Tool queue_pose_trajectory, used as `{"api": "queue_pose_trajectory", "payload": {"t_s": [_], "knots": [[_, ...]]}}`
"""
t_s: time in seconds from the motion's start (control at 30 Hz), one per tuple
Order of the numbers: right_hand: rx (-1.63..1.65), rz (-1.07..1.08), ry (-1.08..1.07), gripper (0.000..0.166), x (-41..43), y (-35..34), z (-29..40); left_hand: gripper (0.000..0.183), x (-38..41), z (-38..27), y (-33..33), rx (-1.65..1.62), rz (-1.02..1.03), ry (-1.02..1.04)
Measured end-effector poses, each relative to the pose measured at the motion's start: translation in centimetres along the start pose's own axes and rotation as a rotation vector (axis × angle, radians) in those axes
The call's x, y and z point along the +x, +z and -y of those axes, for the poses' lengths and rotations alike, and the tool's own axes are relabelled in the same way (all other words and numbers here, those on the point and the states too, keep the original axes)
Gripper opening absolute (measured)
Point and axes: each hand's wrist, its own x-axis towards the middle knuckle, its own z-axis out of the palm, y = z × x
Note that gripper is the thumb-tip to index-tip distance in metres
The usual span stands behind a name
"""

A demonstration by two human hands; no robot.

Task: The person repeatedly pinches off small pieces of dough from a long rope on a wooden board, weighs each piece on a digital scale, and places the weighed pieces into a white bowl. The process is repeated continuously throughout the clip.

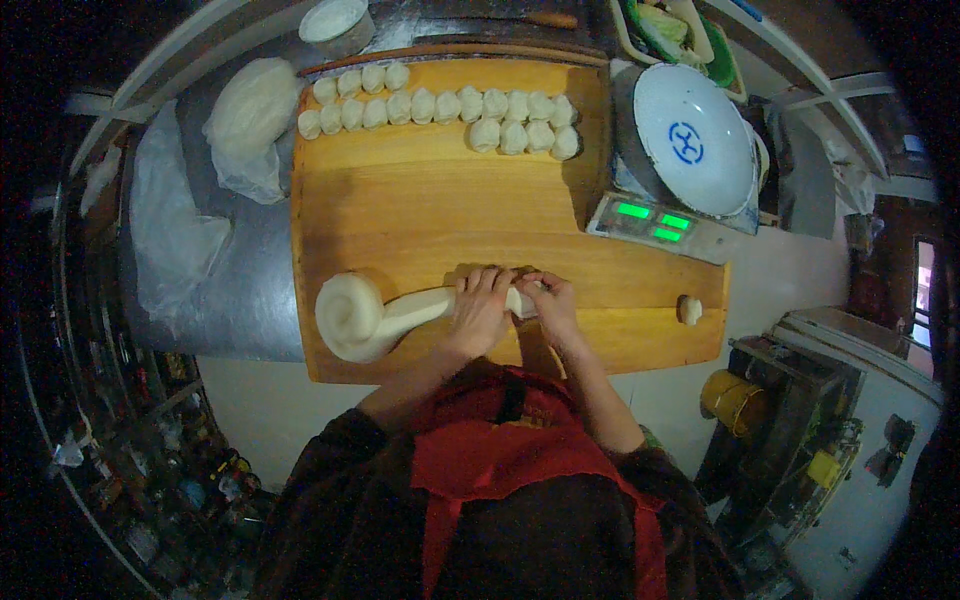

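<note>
A thick rope of pale dough [414, 310] lies along the near part of a wooden board [442, 206], its left end wound into a coil [349, 315]. My left hand [480, 307] lies over the rope towards its right end, fingers curled across it. Close beside it, my right hand [551, 304] grips the dough's end with thumb and fingers. Part of the dough between the hands is hidden. Several small dough pieces [422, 106] stand in rows at the board's far side. One small dough lump [689, 309] sits alone near the right edge.
A digital scale [652, 225] with lit green displays carries a white enamel basin [694, 142] at the right. Plastic-wrapped dough [251, 120] and a clear plastic bag [169, 225] lie left on the metal table [259, 285]. A white tub [337, 30] and a vegetable basket [675, 37] stand behind.
</note>
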Motion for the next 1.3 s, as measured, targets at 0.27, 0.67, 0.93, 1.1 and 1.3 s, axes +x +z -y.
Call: {"api": "queue_pose_trajectory", "payload": {"t_s": [0.27,0.67,0.93,1.1,1.3], "knots": [[0.027,-0.218,-0.021,0.005,-0.6,0.7,1.0,0.055,1.6,-1.3,3.3,0.016,0.101,-0.032],[0.477,0.554,0.237,0.023,-4.3,-2.4,13.1,0.022,5.1,-1.6,5.5,0.083,0.251,0.264],[-1.28,-0.415,-0.793,0.058,11.9,-12.2,25.5,0.078,8.7,-3.3,-0.7,0.161,0.169,0.281],[-0.43,-0.426,-0.776,0.039,3.4,-6.8,20.0,0.069,1.6,0.5,0.0,0.173,-0.061,-0.081],[-0.172,0.233,-0.047,0.033,1.7,-0.7,3.7,0.037,-0.7,5.6,4.8,-0.109,-0.068,0.157]]}}
